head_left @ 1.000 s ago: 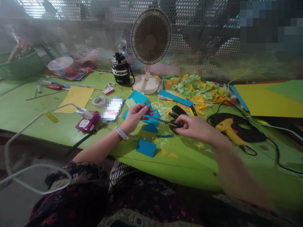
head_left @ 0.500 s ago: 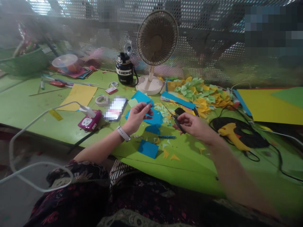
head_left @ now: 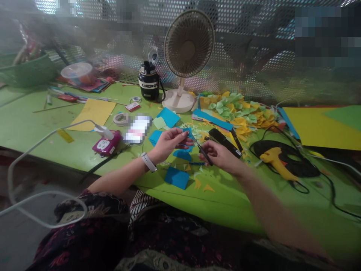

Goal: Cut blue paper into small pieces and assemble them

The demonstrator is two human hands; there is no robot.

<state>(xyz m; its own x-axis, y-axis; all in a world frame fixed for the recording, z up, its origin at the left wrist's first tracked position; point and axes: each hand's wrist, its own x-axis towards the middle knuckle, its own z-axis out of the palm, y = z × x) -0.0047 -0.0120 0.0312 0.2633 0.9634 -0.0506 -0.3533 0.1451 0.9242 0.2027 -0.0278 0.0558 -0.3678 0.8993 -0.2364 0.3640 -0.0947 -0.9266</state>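
My left hand (head_left: 175, 141), with a white band at its wrist, is closed in a pinch on a small piece of blue paper (head_left: 188, 131), partly covered by the fingers. Black-handled scissors (head_left: 207, 156) are in my right hand (head_left: 216, 153), their blades pointing up and left at the left fingertips. Below the hands, a blue paper square (head_left: 176, 178) and a rounded blue piece (head_left: 182, 154) lie on the green table (head_left: 225, 199). More blue sheets (head_left: 168, 117) and a pale green square (head_left: 159, 123) are behind the left hand.
A fan (head_left: 188, 45) and a dark bottle (head_left: 149, 82) stand at the back. Right of them are heaped green and yellow paper pieces (head_left: 239, 107), a black stapler (head_left: 225, 142) and a yellow glue gun (head_left: 278, 163). A phone (head_left: 137, 129) and purple power socket (head_left: 107, 143) lie left.
Both hands have come together: the left moved right, and the right moved left with the scissors. Blades now meet the left fingertips, and the black stapler shows more fully.
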